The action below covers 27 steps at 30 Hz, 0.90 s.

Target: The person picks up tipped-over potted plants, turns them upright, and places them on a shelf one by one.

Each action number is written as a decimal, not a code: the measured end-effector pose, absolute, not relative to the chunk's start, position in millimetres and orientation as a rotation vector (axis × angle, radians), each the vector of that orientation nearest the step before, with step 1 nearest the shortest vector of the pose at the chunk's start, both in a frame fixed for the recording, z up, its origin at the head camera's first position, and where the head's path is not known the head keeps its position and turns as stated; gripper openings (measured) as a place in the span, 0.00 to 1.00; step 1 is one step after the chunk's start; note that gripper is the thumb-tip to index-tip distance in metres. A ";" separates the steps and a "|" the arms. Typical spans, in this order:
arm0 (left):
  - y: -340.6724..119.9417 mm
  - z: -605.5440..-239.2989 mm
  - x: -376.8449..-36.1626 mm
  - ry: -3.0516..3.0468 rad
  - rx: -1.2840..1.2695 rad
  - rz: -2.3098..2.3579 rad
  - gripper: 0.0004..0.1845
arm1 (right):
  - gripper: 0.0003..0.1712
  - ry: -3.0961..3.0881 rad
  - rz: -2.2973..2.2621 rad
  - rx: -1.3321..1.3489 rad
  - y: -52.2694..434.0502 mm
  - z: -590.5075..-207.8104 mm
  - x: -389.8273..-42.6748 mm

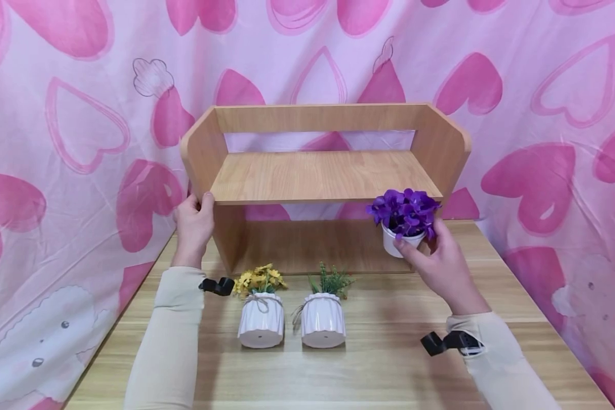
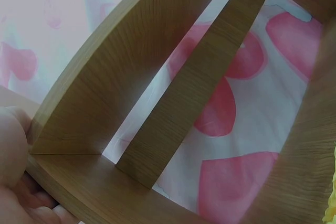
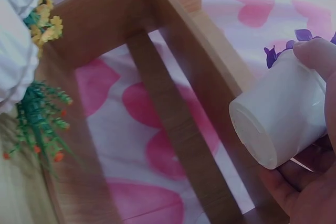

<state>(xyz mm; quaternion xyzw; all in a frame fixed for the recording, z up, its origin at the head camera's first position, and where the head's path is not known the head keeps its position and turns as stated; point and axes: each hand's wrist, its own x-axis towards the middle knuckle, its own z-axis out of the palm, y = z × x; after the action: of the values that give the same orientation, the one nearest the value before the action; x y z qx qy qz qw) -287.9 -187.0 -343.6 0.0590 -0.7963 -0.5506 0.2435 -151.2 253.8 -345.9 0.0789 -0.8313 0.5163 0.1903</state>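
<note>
A two-tier wooden shelf (image 1: 318, 173) stands on the table. My left hand (image 1: 195, 225) grips the front edge of its left side panel, at the height of the upper board; the left wrist view shows the fingers (image 2: 37, 203) around that edge. With my right hand (image 1: 443, 262) I hold a small white pot (image 3: 281, 111) of purple flowers (image 1: 405, 212), thumb on one side and fingers on the other. The pot is in the air before the shelf's right front, its flowers near the upper board's edge.
Two white ribbed pots lie in front of the shelf, bases toward me: one with yellow flowers (image 1: 260, 322), one with green sprigs (image 1: 323, 322). Both have twine bows. A pink heart-patterned curtain (image 1: 297, 51) hangs behind the wood-grain table (image 1: 369, 376).
</note>
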 end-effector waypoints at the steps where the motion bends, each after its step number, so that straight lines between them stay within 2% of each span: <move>1: -186.7 -343.1 -287.5 -2.183 0.167 -1.499 0.25 | 0.42 -2.333 1.442 0.213 254.3 -343.3 -152.4; 17: -188.4 -342.2 -282.5 -2.208 0.171 -1.506 0.26 | 0.45 -2.298 1.426 0.069 254.5 -307.4 -186.5; 27: -188.4 -343.6 -284.0 -2.220 0.170 -1.529 0.27 | 0.45 -2.282 1.410 -0.003 256.2 -299.3 -204.7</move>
<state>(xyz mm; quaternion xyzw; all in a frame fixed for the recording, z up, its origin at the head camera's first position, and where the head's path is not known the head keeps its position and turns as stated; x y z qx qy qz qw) -284.0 -188.4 -343.6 0.0613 -0.8021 -0.5524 0.2185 -204.7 256.2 -299.3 -0.0010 -0.8283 0.5120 0.2276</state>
